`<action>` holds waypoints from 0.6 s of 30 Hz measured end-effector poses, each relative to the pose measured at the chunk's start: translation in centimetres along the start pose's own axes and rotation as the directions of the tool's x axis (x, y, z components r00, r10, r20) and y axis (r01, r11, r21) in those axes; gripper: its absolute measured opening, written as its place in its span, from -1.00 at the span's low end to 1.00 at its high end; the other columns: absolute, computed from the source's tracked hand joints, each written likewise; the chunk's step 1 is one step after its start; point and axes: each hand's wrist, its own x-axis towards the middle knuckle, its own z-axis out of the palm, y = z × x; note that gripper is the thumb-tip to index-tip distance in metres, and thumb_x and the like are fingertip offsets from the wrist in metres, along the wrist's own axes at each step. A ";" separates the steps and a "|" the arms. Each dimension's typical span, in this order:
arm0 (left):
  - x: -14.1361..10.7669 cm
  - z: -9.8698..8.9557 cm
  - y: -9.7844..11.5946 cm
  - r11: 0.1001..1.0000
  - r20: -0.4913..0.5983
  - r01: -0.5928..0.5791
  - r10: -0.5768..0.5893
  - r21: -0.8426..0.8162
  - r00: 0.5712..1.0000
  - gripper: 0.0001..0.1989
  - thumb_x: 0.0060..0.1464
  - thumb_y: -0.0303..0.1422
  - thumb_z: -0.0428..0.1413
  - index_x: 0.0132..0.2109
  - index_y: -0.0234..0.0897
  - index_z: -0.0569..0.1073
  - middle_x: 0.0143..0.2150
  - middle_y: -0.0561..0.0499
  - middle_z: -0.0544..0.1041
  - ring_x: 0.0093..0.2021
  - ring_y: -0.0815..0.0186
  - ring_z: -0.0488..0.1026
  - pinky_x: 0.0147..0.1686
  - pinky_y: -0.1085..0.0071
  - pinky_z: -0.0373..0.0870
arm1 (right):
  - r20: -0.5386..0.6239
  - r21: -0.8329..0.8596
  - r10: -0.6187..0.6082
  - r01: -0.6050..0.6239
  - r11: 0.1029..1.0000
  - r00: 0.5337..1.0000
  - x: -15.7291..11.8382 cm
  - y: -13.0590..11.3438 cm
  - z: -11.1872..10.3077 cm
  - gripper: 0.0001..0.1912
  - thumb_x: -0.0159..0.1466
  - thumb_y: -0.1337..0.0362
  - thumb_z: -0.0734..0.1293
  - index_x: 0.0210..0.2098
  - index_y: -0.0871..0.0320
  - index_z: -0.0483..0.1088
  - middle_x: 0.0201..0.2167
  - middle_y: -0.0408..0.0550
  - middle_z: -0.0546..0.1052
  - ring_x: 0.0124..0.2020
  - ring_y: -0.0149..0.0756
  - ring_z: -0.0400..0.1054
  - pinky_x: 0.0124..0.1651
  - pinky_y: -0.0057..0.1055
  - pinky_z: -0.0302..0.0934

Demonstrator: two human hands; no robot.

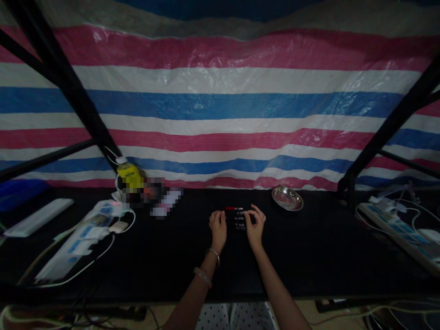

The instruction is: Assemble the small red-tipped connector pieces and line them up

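Observation:
Several dark pens (240,224) lie side by side on the black table, between my two hands, and a red one (233,208) sits at the far side of the group. My left hand (217,223) is closed, its fingertips pinched at the left end of a dark pen. At the right end of the same group, my right hand (255,223) has thumb and index finger pressed together on a dark pen, the other fingers raised. The pens' dark bodies blend into the table, so their exact number and outline are hard to make out.
A round metal dish (288,198) stands at the back right. Power strips with cables lie at left (80,243) and right (398,229). A yellow bottle (129,175) stands at the back left beside blurred items. Black frame bars slant up at both sides before a striped sheet (220,105).

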 end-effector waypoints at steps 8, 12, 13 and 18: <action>2.5 -0.2 -1.1 0.985 0.100 -0.131 0.120 0.110 0.988 -0.74 0.15 -0.23 -0.05 -0.36 -0.20 0.47 -0.26 -0.06 0.44 -0.21 0.21 0.36 -0.11 0.20 0.27 | 0.036 -0.119 -0.053 0.057 0.991 0.998 0.5 2.1 0.1 -0.77 0.19 0.09 0.28 -0.43 0.10 0.45 -0.07 0.04 0.38 0.03 -0.09 0.09 0.08 -0.07 -0.03; 2.5 0.0 -1.4 0.975 0.121 -0.147 0.128 0.164 0.984 -0.73 0.15 -0.22 -0.05 -0.35 -0.20 0.48 -0.26 -0.07 0.45 -0.22 0.20 0.36 -0.14 0.21 0.29 | 0.024 -0.151 0.005 -0.001 0.989 1.000 0.6 2.5 0.2 -0.74 0.18 0.06 0.29 -0.43 0.10 0.47 -0.13 0.05 0.41 0.00 -0.09 0.11 0.07 -0.09 -0.02; 2.4 0.0 -1.4 0.974 0.122 -0.151 0.131 0.172 0.984 -0.73 0.15 -0.22 -0.06 -0.35 -0.21 0.48 -0.26 -0.07 0.45 -0.22 0.20 0.36 -0.14 0.21 0.29 | 0.021 -0.162 0.012 -0.009 0.987 1.000 0.6 2.5 0.2 -0.73 0.17 0.05 0.29 -0.44 0.10 0.48 -0.15 0.05 0.41 -0.01 -0.09 0.12 0.07 -0.10 -0.02; 2.3 0.1 -1.5 0.959 0.131 -0.137 0.107 0.247 0.986 -0.70 0.18 -0.25 -0.10 -0.34 -0.24 0.46 -0.25 -0.07 0.44 -0.21 0.22 0.35 -0.11 0.22 0.29 | 0.058 -0.197 0.047 -0.035 0.980 0.997 0.7 2.2 -0.2 -0.68 0.18 0.01 0.27 -0.43 0.12 0.48 -0.18 0.05 0.44 -0.04 -0.12 0.16 0.04 -0.18 0.03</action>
